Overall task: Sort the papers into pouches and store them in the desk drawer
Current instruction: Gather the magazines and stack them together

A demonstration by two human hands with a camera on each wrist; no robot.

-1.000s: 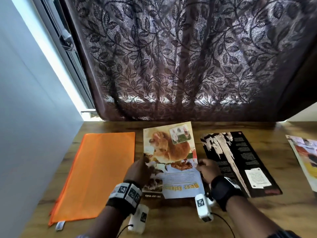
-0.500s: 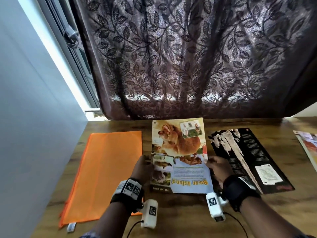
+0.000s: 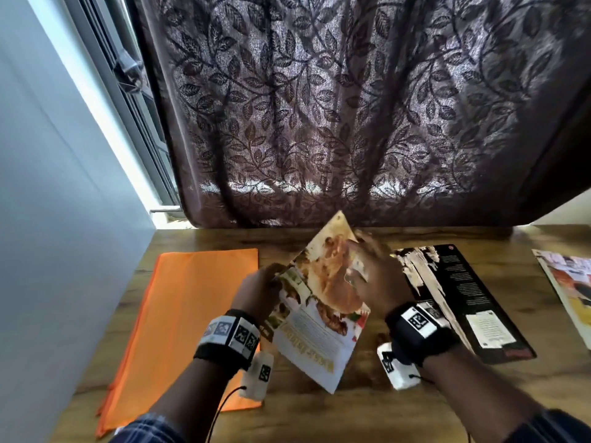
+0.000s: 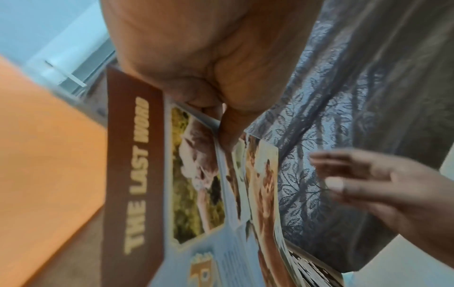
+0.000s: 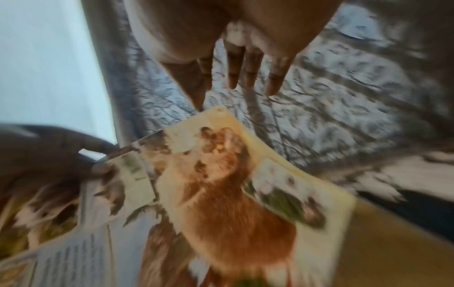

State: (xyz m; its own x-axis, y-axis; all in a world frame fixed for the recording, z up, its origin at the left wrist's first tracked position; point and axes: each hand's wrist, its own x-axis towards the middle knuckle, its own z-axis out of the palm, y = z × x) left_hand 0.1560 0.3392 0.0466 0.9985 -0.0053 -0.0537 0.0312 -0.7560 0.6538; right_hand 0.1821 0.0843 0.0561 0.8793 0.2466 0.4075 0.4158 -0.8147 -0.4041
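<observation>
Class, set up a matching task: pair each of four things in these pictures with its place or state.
Things:
1. orange pouch
2. bear page
3. black page
4. right hand

Places or states:
A. lifted off the desk, tilted
B. flat, right of the hands
C. flat, at the desk's left
D. fingers straight, holding nothing

Pairs: 1-C, 2-A, 3-B, 4-D

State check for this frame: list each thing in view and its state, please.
Bear page: lifted, tilted, held at its left edge.
Left hand: pinches the bear page.
Right hand: fingers straight, holds nothing.
Orange pouch: flat on the desk.
Black page: flat on the desk.
Curtain: drawn.
</observation>
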